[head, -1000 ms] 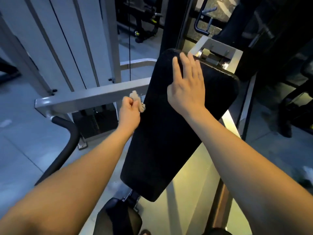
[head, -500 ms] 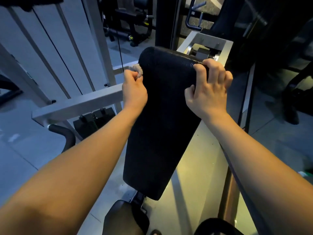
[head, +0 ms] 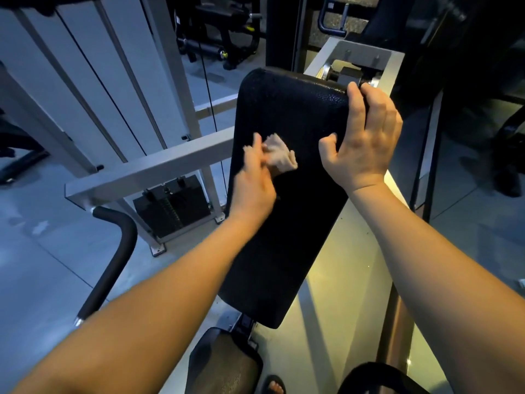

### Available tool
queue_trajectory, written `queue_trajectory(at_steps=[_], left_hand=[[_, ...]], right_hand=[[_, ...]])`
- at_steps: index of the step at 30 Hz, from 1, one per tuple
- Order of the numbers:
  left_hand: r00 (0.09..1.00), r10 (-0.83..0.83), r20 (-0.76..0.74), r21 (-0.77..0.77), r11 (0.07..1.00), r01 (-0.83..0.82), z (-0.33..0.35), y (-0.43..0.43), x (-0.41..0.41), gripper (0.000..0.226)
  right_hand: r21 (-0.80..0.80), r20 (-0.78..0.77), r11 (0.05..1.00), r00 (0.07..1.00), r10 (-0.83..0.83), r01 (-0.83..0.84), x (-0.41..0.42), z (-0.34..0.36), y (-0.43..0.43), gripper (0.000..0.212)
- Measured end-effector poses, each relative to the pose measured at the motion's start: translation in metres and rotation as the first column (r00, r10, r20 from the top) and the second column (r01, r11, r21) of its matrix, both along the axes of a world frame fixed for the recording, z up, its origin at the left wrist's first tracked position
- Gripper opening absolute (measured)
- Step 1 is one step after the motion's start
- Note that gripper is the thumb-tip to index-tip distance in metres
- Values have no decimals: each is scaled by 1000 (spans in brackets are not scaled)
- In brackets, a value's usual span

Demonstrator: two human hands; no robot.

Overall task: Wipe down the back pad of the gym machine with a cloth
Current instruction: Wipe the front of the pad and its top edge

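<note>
The pad (head: 284, 237) is a long black cushion. Its long axis runs nearly straight away from the person, with the rounded top edge at the far end and the lower end close in, just above the seat (head: 224, 362).

The cloth (head: 279, 156), a small pale bunched rag, lies on the pad's face in its upper half, a little left of the centre line. The left hand (head: 252, 183) holds it there from the pad's left side. The fingers reach in over the left edge and pinch the rag at their tips. Motion blur hides exactly how each finger lies.

The right hand (head: 360, 137) is at the pad's top right corner. Its fingers curl over the top edge and its thumb spreads onto the face, so it grips the pad itself, apparently to brace it.

The next move turns on where the pad's surface lies from the cloth. A short band sits beyond it, up to the top edge. The far larger stretch runs from the cloth toward the person, down to the lower end. The right half of the face lies between the cloth and the right hand.

Only the left hand has the rag, so it is likely the one to wipe. A pull along the long axis toward the body would probably cover the most ground. The right hand would have to shift before its corner could be wiped.

To the left of the pad stand a grey bar (head: 147, 169) and a weight stack (head: 173, 209).
</note>
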State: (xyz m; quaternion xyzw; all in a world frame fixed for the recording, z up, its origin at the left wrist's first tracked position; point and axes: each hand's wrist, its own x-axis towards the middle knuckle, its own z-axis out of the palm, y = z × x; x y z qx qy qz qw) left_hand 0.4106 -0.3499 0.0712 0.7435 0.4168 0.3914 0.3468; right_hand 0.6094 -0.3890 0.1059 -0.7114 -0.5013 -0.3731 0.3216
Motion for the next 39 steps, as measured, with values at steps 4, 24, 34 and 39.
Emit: queue_trajectory(at_steps=[4, 24, 34, 39], left_hand=[[875, 407, 262, -46, 911, -410, 50, 50, -8, 6], [972, -220, -84, -150, 967, 206, -67, -22, -2, 18], [983, 184, 29, -70, 981, -181, -60, 9, 7, 27], [954, -219, -206, -54, 976, 212, -127, -41, -4, 31]], right_hand=[[7, -2, 1000, 1000, -6, 6, -1, 0, -1, 72], [-65, -9, 994, 996, -86, 85, -11, 2, -5, 76], [-217, 124, 967, 986, -112, 137, -10, -7, -15, 80], [-99, 143, 987, 984, -108, 123, -5, -14, -6, 78]])
